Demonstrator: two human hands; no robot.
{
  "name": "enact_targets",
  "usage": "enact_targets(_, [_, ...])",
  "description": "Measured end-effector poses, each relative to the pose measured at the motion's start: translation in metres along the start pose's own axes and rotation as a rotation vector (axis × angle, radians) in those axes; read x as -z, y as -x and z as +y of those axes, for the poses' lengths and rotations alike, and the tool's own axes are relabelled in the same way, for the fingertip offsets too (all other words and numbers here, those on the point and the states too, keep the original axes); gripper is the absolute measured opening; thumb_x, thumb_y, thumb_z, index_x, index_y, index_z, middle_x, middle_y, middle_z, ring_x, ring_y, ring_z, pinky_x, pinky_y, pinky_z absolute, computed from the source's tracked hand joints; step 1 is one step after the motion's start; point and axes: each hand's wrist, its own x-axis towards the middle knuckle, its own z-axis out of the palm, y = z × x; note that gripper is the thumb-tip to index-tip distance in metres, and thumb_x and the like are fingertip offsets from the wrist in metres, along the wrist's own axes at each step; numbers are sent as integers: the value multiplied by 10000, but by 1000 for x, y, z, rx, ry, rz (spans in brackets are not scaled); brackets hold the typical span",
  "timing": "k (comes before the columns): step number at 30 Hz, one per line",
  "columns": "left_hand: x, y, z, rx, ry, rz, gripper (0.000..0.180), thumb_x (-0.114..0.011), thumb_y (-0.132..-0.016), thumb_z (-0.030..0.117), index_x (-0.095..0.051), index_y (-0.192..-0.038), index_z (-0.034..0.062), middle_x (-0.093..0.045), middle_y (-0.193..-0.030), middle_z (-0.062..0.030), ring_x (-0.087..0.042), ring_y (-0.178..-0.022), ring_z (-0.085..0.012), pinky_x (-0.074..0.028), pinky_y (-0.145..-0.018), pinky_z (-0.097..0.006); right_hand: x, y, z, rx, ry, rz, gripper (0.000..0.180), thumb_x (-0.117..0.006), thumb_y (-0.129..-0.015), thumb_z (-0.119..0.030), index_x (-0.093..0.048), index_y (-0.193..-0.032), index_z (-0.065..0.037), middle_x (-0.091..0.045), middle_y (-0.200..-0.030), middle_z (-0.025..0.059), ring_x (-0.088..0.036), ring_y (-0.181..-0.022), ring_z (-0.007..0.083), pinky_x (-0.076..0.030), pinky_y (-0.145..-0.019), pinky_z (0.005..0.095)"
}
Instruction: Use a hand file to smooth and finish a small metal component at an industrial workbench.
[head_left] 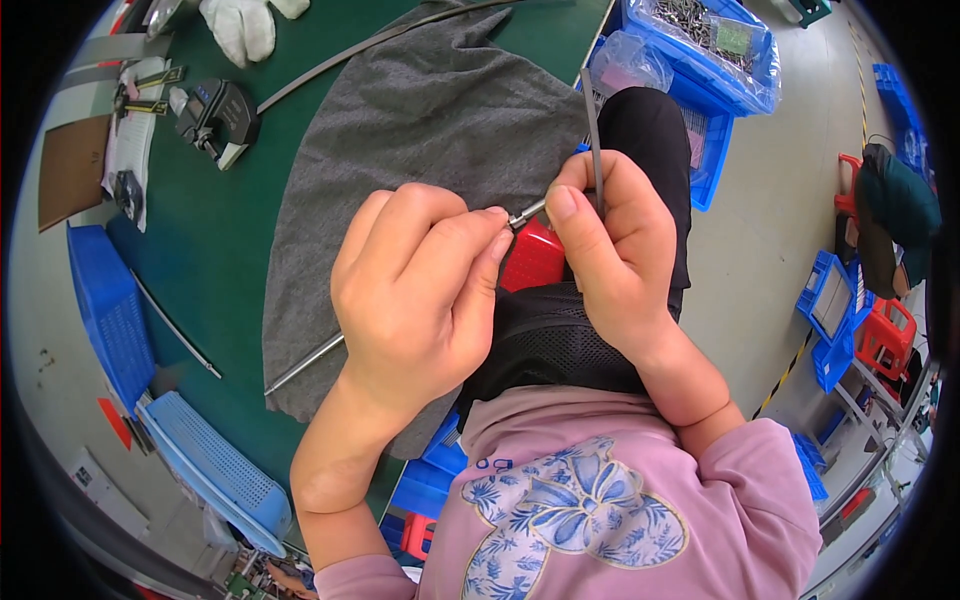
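Observation:
Between my hands is a slim metal rod (530,212), its shiny, stepped end showing. My left hand (410,280) pinches it with thumb and fingertips. My right hand (620,240) grips the other side of it with thumb and bent fingers. A thin, flat grey strip (591,120) also stands up out of my right hand; its lower part is hidden by the fingers. Beyond my left wrist a length of metal rod (305,363) shows over the grey cloth (400,130); it lines up with the pinched end, but my hand covers the stretch between.
The cloth lies on a green table (190,300). On it are a black measuring tool (217,118), a white glove (243,28), a long curved strip (340,58) and a thin rod (175,322). Blue bins (110,300) line the left; a blue tray (755,85) holds metal parts.

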Motion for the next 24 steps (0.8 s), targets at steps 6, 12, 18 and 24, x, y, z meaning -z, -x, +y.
enact_targets(6, [-2, 1, 2, 25, 9, 26, 176, -735, -631, -33, -648, -776, 16, -545, -724, -78, -522, -616, -235, -411, -526, -328, 2, -3, 4, 62, 207, 20, 230, -732, -810, -90, -517, -859, -24, -380, -511, -65, -317, -473, -3, -247, -434, 189])
enact_targets(12, [-3, 2, 2, 36, 21, 24, 184, -738, -620, -37, -642, -767, 16, -540, -719, -74, -521, -611, -233, -405, -520, -328, 1, -4, 7, 34, 130, 28, 220, -727, -811, -77, -516, -845, -25, -360, -517, -74, -292, -490, -5, -236, -438, 193])
enact_targets(18, [-1, 2, 3, 23, 31, 38, 188, -744, -614, -33, -638, -760, 20, -541, -719, -75, -519, -606, -237, -404, -518, -330, 0, -1, 0, 17, 25, -7, 160, -653, -877, -56, -500, -869, -7, -477, -577, -44, -409, -515, -3, -313, -467, 175])
enact_targets(24, [-2, 2, 4, 23, 45, 29, 197, -746, -612, -35, -630, -757, 28, -543, -724, -73, -523, -606, -236, -408, -513, -328, 6, 2, 1, 13, -110, -60, 147, -603, -924, -62, -480, -900, 17, -588, -692, 25, -525, -578, 18, -392, -523, 159])
